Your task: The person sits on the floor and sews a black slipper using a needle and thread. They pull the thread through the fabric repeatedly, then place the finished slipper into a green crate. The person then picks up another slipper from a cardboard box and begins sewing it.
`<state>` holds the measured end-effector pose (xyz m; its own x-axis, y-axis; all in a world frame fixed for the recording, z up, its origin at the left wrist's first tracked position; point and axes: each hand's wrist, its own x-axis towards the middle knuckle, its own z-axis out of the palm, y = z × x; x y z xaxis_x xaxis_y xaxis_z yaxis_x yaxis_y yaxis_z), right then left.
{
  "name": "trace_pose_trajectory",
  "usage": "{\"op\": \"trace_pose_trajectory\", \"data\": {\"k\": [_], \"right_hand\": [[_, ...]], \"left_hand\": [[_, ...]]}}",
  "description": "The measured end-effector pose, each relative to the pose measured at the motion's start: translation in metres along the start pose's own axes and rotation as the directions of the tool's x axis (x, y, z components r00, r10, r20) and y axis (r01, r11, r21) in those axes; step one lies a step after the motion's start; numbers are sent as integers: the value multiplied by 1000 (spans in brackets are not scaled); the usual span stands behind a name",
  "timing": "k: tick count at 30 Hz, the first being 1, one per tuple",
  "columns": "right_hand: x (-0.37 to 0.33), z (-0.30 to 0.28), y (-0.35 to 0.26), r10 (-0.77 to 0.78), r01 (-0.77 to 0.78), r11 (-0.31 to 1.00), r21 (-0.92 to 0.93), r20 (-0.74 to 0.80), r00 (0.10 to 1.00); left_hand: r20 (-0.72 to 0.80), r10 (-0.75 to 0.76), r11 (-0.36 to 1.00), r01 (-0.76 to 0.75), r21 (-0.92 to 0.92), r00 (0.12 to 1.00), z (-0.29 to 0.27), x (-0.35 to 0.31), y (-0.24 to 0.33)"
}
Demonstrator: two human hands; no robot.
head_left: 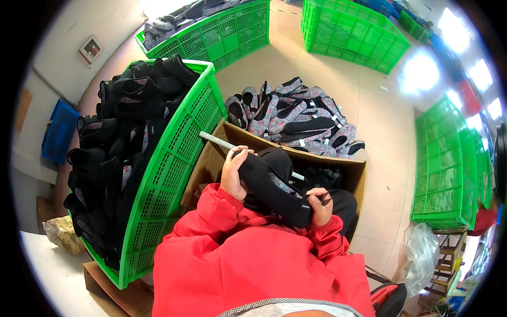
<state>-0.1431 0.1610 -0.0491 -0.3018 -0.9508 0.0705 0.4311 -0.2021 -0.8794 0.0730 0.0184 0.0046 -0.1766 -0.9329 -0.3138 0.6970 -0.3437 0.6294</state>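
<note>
Between my two hands a soft black fabric shoe [266, 185] is stretched lengthwise, its opening showing a grey floral lining. My left hand [233, 171] grips the upper left end, thumb on top. At the lower right end, next to a small label, the fingers of my right hand [320, 206] pinch the edge. A pale rod [215, 139] passes behind my left hand and the shoe; its other end shows to the right of the shoe. Under my hands an open cardboard box [348, 165] stands around my legs, with dark items inside that I cannot make out.
A green plastic crate [158, 179] heaped with black shoes [119, 137] stands at my left. Beyond the box, a pile of grey floral shoes [296, 116] lies on the floor. More green crates stand far left [222, 42], far right [354, 37] and right [441, 164]. A clear plastic bag [420, 253] hangs at lower right.
</note>
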Motion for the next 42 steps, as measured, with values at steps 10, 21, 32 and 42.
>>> {"op": "trace_pose_trajectory", "data": {"k": [10,21,32,42], "right_hand": [[-1,8,8,-71,27,990,-136,-328,942],[6,-6,8,31,-44,997,-60,-206,978],[6,-5,5,43,-49,998,-27,-194,980],[6,-5,5,54,-66,996,-55,-206,977]], "left_hand": [[-149,197,977,-182,109,969,13,-8,-9],[-105,144,983,-130,131,984,5,-7,-11],[-92,131,983,-118,137,987,1,-7,-14],[-97,162,978,-146,151,982,-1,-8,-15]]}}
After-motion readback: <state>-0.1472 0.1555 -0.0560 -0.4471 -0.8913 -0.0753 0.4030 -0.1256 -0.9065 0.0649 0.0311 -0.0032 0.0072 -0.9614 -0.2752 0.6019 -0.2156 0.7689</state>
